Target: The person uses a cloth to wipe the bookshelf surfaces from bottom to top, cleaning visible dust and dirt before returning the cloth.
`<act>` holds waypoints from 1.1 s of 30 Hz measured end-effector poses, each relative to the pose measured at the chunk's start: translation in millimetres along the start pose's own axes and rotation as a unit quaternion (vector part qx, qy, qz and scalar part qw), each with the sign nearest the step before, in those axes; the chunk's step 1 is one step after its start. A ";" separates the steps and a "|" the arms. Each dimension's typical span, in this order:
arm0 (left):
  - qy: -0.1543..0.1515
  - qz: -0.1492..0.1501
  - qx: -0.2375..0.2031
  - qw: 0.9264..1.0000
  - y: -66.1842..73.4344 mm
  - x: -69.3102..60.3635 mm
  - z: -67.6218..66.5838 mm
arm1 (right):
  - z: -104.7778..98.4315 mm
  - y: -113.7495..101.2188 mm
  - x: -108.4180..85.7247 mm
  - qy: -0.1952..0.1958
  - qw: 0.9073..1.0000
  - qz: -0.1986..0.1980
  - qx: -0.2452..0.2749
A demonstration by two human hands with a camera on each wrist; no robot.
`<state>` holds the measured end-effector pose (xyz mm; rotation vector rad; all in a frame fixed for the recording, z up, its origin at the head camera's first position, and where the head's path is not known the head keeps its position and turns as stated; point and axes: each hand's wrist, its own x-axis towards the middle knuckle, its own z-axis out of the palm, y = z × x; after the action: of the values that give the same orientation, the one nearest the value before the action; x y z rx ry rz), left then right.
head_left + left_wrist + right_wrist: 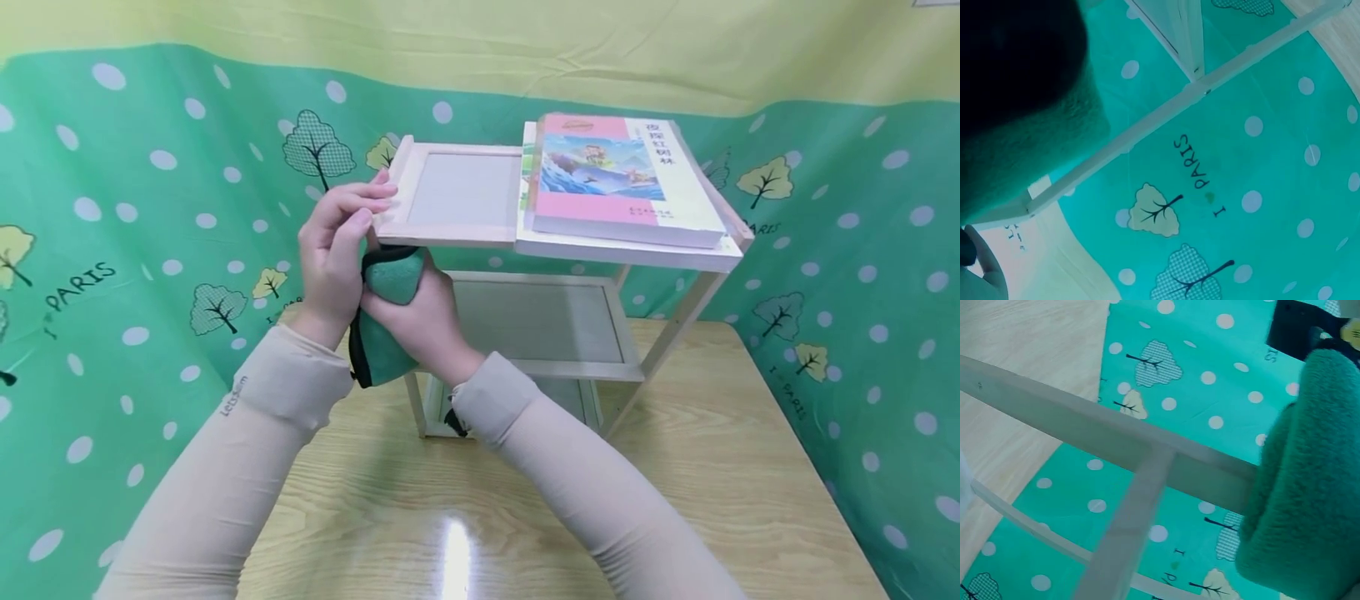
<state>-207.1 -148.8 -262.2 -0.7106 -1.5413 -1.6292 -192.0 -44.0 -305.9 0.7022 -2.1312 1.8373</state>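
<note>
A pale wooden shelf rack (468, 187) with three tiers stands on the table. My left hand (333, 250) grips the left end of its top tier, fingers at the outer edge and thumb near the front corner. Just below that corner, my right hand (423, 312) holds a green cloth (386, 346) with black edging, bunched around the front left leg. Fuzzy pile shows on the cloth (1310, 487) in the right wrist view, pressed against a wooden bar (1210, 475). In the left wrist view the cloth (1054, 150) covers the upper left; part of the leg is hidden.
On the right half of the top tier lies a pink and white book (600, 208), stacked on another book (630, 252). A small black thing (453, 421), partly hidden, is by the bottom tier. Behind the wood-grain table (360, 517) hangs a green dotted curtain (187, 167).
</note>
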 end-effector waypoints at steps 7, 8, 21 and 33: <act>0.009 0.014 0.003 1.000 -3.4 -1.9 1.9 | 7.2 6.3 -0.4 0.035 0.999 0.007 0.021; 0.010 0.016 0.003 1.000 -3.7 -1.9 2.0 | 8.1 7.2 -0.5 0.038 0.999 0.010 0.024; 0.016 0.031 -0.003 0.999 -6.5 -0.9 1.8 | 17.5 17.7 1.5 0.056 0.997 -0.005 0.046; 0.015 0.017 0.012 1.000 -5.5 -3.4 2.0 | 23.8 35.7 -11.7 0.033 0.998 0.011 0.057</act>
<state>-210.0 -146.4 -267.8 -0.6925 -1.5172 -1.5880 -196.9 -61.5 -346.4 0.6351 -2.0143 1.9783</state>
